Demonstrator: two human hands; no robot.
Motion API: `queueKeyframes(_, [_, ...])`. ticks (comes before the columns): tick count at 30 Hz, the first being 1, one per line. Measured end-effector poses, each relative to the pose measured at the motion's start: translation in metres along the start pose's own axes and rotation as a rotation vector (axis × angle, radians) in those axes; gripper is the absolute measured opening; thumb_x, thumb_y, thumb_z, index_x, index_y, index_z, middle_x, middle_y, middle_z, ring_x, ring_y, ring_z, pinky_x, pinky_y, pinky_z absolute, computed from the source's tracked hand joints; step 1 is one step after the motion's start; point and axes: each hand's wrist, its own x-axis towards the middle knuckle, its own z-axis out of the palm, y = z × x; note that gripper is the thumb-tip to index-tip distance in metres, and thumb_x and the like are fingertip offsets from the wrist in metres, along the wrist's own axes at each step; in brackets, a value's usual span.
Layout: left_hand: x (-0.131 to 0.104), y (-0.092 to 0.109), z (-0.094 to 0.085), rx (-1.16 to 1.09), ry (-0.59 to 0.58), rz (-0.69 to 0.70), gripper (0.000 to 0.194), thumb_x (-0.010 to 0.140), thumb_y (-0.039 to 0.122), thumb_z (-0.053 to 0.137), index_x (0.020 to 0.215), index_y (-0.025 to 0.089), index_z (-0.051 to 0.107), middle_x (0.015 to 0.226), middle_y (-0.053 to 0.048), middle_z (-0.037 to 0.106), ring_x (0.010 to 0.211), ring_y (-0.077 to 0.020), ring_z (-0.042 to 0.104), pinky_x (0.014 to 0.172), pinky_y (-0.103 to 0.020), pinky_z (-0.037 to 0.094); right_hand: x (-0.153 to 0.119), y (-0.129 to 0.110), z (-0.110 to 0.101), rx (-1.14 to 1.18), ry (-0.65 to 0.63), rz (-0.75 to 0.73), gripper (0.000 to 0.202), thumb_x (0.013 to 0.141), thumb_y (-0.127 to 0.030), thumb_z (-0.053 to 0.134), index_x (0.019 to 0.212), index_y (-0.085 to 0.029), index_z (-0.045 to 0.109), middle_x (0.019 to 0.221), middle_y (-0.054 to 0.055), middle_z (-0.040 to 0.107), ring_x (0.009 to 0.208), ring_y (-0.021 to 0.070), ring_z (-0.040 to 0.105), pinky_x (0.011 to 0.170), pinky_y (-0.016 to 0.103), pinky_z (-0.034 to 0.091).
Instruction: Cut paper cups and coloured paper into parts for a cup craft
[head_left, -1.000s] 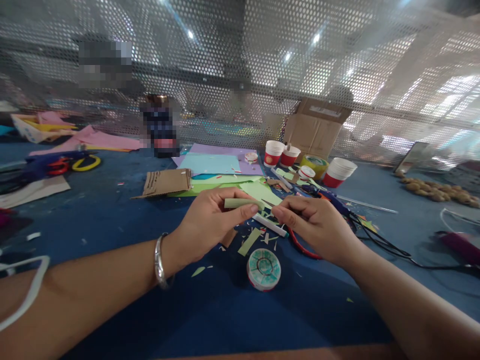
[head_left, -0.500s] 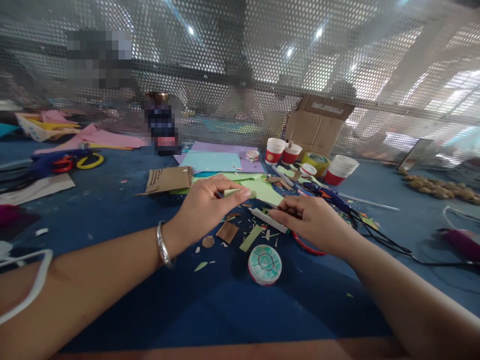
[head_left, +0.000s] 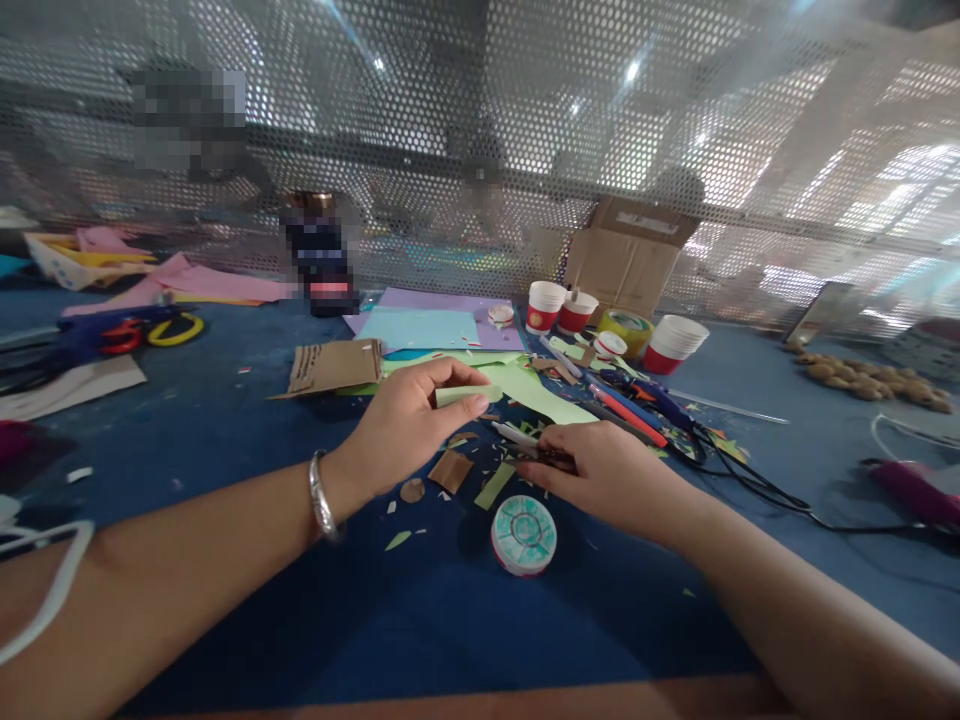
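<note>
My left hand is closed, with thumb and forefinger pinching a small strip of light green paper above the table. My right hand is curled around what look like scissors; their handles are mostly hidden by the fingers. A white marker lies right by its fingertips. Below the hands sits a round white disc with a teal pattern and red edge. Between the hands are a green paper strip, a brown cardboard square and small paper scraps.
Light green sheets, blue paper and corrugated cardboard lie behind the hands. Paper cups, yellow tape and a blue glue gun with a black cable stand to the right. Yellow-handled scissors lie left.
My right hand has moved down and away from the green strip in my left hand. Red and dark pens behind it now show. My left hand stays nearly still.
</note>
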Motion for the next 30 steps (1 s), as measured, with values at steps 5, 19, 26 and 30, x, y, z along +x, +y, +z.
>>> queueKeyframes(5, [0.000,0.003,-0.001,-0.106,-0.151,-0.114,0.022,0.086,0.033,0.066,0.101,0.017,0.063,0.091,-0.006,0.076,0.087,-0.0182,0.072,0.077,-0.029,0.053,-0.003,-0.005,0.001,-0.046,0.012,0.003,0.032,0.092,-0.049,0.056,0.075,-0.022,0.056,0.070,0.001,0.065,0.060,0.0146,0.054,0.053,0.027,0.022])
queueKeyframes(19, [-0.004,-0.004,-0.005,-0.087,-0.327,-0.196,0.020,0.087,0.039,0.061,0.097,0.022,0.062,0.082,-0.003,0.071,0.070,-0.0172,0.067,0.059,-0.027,0.049,-0.008,0.015,-0.027,-0.010,0.116,0.050,0.027,0.097,-0.044,0.051,0.092,-0.023,0.067,0.077,0.002,0.071,0.066,0.0167,0.062,0.059,0.027,0.036])
queueKeyframes(26, [0.000,-0.002,-0.009,-0.110,-0.354,-0.141,0.014,0.083,0.032,0.065,0.089,0.020,0.063,0.082,-0.003,0.068,0.076,-0.0155,0.064,0.069,-0.027,0.050,-0.007,0.079,-0.042,-0.281,0.173,0.356,0.023,0.094,-0.037,0.050,0.091,-0.025,0.069,0.089,0.005,0.075,0.076,0.0241,0.066,0.059,0.031,0.036])
queueKeyframes(30, [0.003,-0.001,-0.011,-0.113,-0.381,-0.149,0.015,0.085,0.034,0.063,0.089,0.019,0.061,0.082,-0.003,0.068,0.075,-0.0155,0.064,0.069,-0.028,0.051,-0.008,0.098,-0.036,-0.331,0.118,0.417,0.023,0.092,-0.033,0.050,0.092,-0.024,0.072,0.094,0.009,0.076,0.082,0.0275,0.069,0.061,0.033,0.036])
